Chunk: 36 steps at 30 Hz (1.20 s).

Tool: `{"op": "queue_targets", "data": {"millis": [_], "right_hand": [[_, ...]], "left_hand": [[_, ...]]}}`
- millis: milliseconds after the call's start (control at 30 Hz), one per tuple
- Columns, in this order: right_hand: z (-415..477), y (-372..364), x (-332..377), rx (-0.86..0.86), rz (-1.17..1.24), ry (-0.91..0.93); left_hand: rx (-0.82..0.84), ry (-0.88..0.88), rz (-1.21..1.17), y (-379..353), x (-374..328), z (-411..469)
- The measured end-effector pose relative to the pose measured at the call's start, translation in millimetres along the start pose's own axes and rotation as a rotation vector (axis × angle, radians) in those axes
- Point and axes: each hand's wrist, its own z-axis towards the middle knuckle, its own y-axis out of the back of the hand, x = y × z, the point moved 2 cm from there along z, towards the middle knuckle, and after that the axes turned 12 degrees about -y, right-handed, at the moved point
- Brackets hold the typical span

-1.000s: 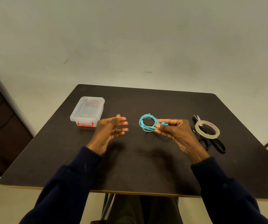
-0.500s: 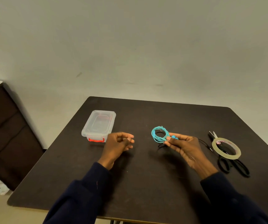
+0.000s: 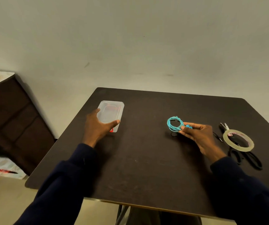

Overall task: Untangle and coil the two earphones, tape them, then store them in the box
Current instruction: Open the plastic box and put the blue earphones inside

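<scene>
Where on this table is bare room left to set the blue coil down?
Widest bare patch: mid-table, between the clear box at the left hand and the turquoise coil in the right hand. The near edge strip is free too. Crowded far right: tape roll, scissors, black cable.

no readable text — labels, numbers, signs

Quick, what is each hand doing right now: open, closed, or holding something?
Left hand: open, spread over the clear box.
Right hand: holding the coiled blue earphone.
</scene>
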Motion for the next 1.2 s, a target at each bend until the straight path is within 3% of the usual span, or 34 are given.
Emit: {"op": "queue_targets", "data": {"millis": [133, 333, 467, 633, 833, 1000, 1200], "right_hand": [[2, 17, 11, -0.027, 0.025, -0.035], [2, 50, 29, -0.116, 0.056, -0.044], [-7, 66, 35, -0.151, 0.052, -0.025], [-35, 76, 46, -0.128, 0.09, 0.071], [-55, 68, 53, -0.013, 0.095, 0.059], [-51, 55, 45, 0.028, 0.028, 0.004], [-50, 50, 40, 0.062, 0.022, -0.029]], "left_hand": [[0.086, -0.055, -0.027, -17, -9, 3], [0.394, -0.224, -0.021, -52, -44, -2], [0.49, -0.31, -0.007, -82, -65, -10], [0.686, -0.404, -0.045, -99, -79, -11], [0.96, -0.476, -0.123, -100, -83, -3], [1.043, -0.511, -0.221, -105, -87, -3], [0.958, -0.441, -0.402, -93, -82, -2]]}}
